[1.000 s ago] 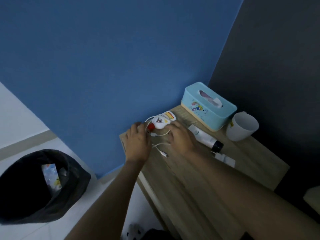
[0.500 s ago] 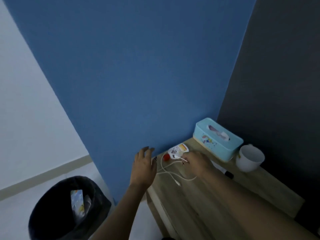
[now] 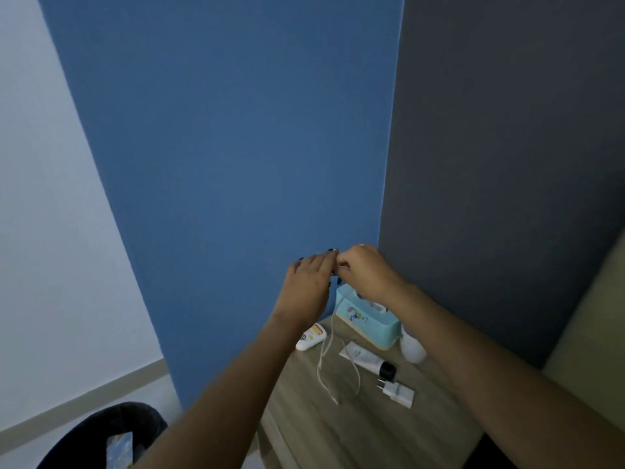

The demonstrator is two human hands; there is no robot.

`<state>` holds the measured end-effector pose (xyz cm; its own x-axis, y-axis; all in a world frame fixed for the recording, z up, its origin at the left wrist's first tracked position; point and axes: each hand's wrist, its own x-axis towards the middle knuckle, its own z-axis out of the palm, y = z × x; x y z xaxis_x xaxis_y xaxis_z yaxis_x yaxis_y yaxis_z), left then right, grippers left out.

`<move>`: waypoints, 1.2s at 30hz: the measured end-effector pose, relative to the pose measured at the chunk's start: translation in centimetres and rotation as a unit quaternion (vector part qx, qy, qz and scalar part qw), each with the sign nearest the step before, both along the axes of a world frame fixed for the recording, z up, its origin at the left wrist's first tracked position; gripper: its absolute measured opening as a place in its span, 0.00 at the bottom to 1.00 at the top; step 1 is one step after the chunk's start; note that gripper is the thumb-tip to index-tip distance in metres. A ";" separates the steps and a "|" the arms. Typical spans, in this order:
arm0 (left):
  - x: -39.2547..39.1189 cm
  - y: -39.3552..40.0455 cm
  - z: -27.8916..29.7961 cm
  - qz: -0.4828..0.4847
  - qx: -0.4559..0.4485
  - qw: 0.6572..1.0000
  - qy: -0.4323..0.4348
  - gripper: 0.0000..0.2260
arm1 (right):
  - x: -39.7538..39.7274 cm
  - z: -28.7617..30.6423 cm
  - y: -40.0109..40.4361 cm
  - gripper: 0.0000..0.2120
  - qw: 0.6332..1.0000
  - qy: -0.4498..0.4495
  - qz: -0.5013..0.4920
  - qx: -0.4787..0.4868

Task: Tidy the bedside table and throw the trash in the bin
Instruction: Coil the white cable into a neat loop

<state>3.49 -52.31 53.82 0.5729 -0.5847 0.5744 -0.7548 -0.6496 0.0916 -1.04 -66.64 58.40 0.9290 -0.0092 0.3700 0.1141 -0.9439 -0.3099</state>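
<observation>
Above the bedside table (image 3: pixel 338 431), both hands met, the right hand (image 3: pixel 367 270) pinching the white cable's (image 3: pixel 326 360) top end while the left hand's (image 3: pixel 309 282) fingers touched it; whether they gripped was unclear. Its loops dangled below to the tabletop, beside the charger (image 3: pixel 399 391).

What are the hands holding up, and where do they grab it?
Both hands pinch the white cable near its top; the rest dangles to the table.
</observation>
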 end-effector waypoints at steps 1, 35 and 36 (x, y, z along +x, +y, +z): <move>-0.2 -0.2 1.1 0.006 0.014 1.000 -0.021 0.26 | -0.3 0.8 -0.2 0.10 1.000 -0.008 0.000 -0.002; -1.2 6.9 10.5 -0.158 -0.274 0.899 0.302 0.10 | -9.0 0.7 6.1 0.09 0.956 0.013 0.098 0.277; -1.6 7.4 10.4 -0.133 -0.210 0.925 0.287 0.09 | -9.0 1.6 5.2 0.09 0.962 0.004 0.092 0.258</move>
